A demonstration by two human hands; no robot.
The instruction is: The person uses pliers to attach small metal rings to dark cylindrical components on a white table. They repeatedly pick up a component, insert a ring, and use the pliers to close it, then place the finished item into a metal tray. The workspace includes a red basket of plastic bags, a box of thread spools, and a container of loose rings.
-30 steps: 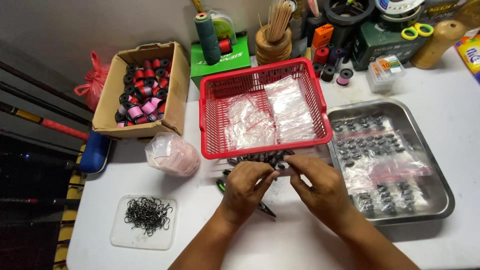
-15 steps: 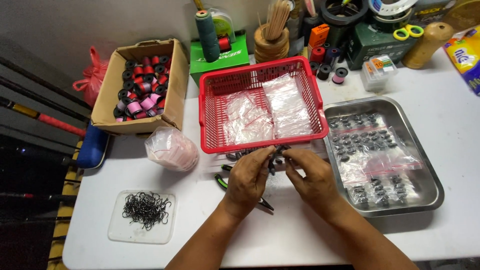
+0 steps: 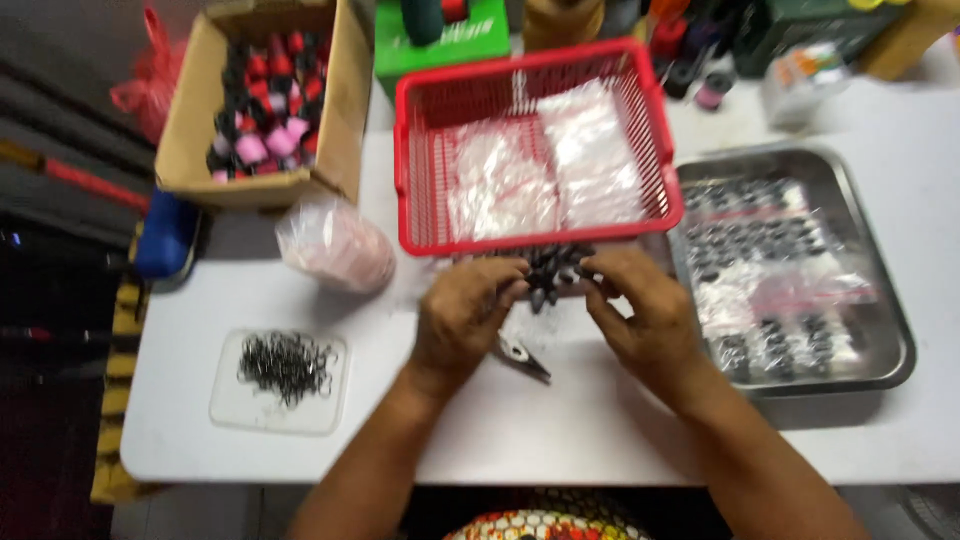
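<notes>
Between your hands: cluster of small dark metal pieces (image 3: 553, 272) — just below the red plastic mesh basket (image 3: 420, 150).
Left hand (image 3: 462, 315): fingers pinching the cluster (blurred).
Right hand (image 3: 640, 305): pinching its other side.

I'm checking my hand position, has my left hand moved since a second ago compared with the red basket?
Yes. The left hand has shifted up toward the red basket, its fingers now right at the front rim beside the dark small parts.
</notes>
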